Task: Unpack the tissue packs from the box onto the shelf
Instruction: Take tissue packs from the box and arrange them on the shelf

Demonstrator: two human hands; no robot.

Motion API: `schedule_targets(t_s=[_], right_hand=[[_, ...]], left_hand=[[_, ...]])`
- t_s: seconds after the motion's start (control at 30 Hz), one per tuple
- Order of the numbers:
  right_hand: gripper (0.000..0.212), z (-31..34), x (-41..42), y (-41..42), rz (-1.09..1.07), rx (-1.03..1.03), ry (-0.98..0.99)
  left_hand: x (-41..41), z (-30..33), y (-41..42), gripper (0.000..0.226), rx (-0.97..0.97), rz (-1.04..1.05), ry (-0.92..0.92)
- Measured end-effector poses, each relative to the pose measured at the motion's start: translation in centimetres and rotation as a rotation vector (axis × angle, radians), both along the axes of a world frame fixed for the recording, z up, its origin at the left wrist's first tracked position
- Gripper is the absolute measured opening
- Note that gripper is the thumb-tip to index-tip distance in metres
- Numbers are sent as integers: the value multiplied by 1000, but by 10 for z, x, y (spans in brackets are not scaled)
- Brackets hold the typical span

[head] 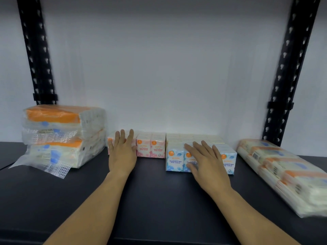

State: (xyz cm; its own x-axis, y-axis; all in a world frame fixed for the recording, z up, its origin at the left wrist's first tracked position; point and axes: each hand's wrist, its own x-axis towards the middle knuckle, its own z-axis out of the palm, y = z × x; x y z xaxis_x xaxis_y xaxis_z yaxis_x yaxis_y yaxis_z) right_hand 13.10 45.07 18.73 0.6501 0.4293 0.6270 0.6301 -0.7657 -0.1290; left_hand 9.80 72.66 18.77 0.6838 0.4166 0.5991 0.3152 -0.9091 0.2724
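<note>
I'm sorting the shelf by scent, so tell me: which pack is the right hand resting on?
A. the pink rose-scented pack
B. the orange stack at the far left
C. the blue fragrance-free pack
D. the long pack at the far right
C: the right hand lies with straight fingers on the blue fragrance-free pack, while the left hand is on the pink pack.

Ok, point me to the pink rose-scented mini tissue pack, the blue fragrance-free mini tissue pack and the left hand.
pink rose-scented mini tissue pack (151,147): head view, printed front face.
blue fragrance-free mini tissue pack (174,160): head view, front label.
left hand (122,152): head view, back of hand.
</note>
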Motion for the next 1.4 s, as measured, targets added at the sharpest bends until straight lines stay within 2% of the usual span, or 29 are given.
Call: schedule_targets(t_s=[0.2,0.33,0.47,0.63,0.8,0.9,0.97,1.03,1.13,1.2,1.33,1.4], right_hand=[[63,1,-3,-2,-2,-35,12],[65,2,-14,-4,2,-42,-62],[58,3,-35,-9,23,-2,-61],[52,1,-91,-19,122,236,51],[47,-26,-193,-36,294,503,201],[41,-70,-240,-49,339,593,205],[37,-112,-259,-58,329,615,258],[36,-154,-273,-63,292,571,352],[40,-214,-286,-67,236,392,532],[43,-245,-291,-68,205,264,638],[50,-290,-294,-66,129,10,719],[57,-305,-293,-62,114,-79,753]], left_hand=[[-37,-3,-26,55,12,-38,49],[-68,-4,-51,58,26,-112,86],[-104,-4,-71,64,-55,-167,141],[-157,-7,-89,75,-130,-284,213],[-224,-44,-114,64,43,-339,88],[-272,-85,-133,61,-65,-492,25],[-303,-121,-141,61,-170,-539,51],[-327,-162,-143,61,-293,-503,148],[-349,-222,-138,57,-503,-346,309],[-353,-251,-135,59,-503,-302,425],[-347,-284,-132,52,-680,-289,682],[-345,-300,-129,54,-649,-280,821]])
